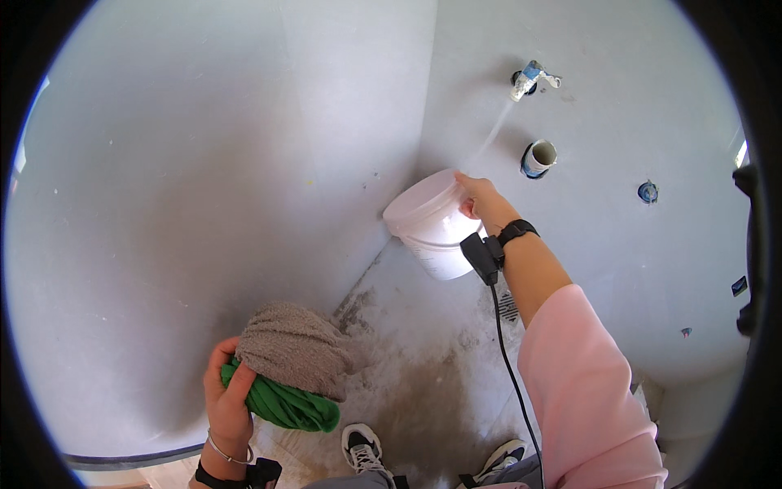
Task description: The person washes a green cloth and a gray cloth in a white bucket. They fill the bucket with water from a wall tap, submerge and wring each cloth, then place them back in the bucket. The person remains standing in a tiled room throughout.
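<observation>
In my left hand (230, 391) I grip two cloths bunched together, a grey-brown towel (292, 346) on top and a green cloth (289, 403) under it. My right hand (476, 198) is closed on the rim of a white plastic bucket (440, 220), which hangs tilted near the wall corner. Water runs in a thin stream from a wall tap (528, 80) down toward the bucket's mouth. The bucket's inside is hidden from here.
An open pipe stub (539, 156) sticks out of the right wall below the tap, with a capped blue fitting (648, 192) farther right. A floor drain (508, 306) lies behind my right forearm. The floor (415, 383) is stained and dusty. A black cable (509, 359) hangs from my right wrist.
</observation>
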`<state>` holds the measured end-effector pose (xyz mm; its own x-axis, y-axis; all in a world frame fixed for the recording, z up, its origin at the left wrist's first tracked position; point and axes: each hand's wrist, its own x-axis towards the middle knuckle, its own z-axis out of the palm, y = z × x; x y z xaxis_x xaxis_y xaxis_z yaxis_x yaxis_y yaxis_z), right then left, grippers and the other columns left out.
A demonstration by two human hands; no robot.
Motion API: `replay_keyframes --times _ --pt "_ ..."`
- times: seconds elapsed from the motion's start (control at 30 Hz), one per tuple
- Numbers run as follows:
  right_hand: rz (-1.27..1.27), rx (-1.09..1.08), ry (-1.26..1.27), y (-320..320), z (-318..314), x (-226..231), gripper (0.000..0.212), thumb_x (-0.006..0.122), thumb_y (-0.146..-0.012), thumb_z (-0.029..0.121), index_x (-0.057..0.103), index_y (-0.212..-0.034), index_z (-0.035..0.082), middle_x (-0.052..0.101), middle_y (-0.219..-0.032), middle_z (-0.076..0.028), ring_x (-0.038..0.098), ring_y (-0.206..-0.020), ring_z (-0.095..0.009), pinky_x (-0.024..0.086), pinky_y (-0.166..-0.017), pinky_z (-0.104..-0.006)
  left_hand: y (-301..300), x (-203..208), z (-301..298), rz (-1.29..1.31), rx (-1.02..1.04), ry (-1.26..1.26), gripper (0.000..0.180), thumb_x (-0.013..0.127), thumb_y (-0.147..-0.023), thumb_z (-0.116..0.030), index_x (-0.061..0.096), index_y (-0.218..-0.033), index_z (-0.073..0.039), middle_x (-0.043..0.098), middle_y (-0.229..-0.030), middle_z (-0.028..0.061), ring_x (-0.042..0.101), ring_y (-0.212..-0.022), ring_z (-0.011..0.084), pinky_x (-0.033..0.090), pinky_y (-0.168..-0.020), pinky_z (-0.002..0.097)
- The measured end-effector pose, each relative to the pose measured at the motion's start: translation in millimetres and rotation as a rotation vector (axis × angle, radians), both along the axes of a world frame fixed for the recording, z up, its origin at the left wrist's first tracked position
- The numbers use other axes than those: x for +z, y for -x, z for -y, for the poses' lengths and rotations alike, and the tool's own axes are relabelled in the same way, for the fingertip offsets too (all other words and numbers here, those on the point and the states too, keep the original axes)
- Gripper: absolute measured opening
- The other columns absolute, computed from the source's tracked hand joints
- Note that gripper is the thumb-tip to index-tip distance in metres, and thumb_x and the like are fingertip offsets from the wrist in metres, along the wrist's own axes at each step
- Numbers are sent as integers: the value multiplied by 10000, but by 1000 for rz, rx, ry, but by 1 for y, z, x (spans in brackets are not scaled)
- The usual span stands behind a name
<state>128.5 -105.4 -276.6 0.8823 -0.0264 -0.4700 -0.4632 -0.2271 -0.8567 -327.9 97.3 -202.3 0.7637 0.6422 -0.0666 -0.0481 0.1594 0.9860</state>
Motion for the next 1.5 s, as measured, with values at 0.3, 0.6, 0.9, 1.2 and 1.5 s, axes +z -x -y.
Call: replay_keyframes --times 0.3,0.6,0.9,1.2,1.5 --pt "-163 -316 -576 11 6 -7 329 510 -890 149 387 -1162 11 437 -1119 -212 518 -960 -363 536 -758 -489 -2 -3 -1 2 -22 5 271 557 -859 -99 508 -1100 14 563 -1016 56 517 -936 124 398 -856 252" --pt "-116 -638 -928 43 15 14 281 430 -901 51 404 -1175 -6 355 -1218 -184 440 -1088 -381 484 -903 -498 2 2 3 21 -28 9 284 553 -854 -88 500 -1115 9 554 -1034 62 512 -953 130 393 -870 260" --pt "-26 -584 -879 66 38 44 311 445 -877 34 425 -1179 -39 366 -1181 -205 449 -1076 -382 498 -892 -464 23 11 -1 30 16 26 298 557 -845 -88 495 -1119 11 551 -1041 68 514 -956 138 395 -875 267" --pt "-11 -692 -890 73 29 62 326 495 -868 66 459 -1182 -14 369 -1203 -193 469 -1061 -360 495 -899 -418 25 13 1 29 28 6 295 564 -846 -96 497 -1112 14 559 -1039 72 517 -954 137 402 -866 268" --pt "18 -699 -922 62 27 60 350 482 -855 16 399 -1195 1 382 -1201 -212 443 -1094 -384 503 -897 -461 26 12 -1 33 -4 3 295 571 -850 -106 498 -1109 13 567 -1035 68 523 -952 137 404 -866 268"
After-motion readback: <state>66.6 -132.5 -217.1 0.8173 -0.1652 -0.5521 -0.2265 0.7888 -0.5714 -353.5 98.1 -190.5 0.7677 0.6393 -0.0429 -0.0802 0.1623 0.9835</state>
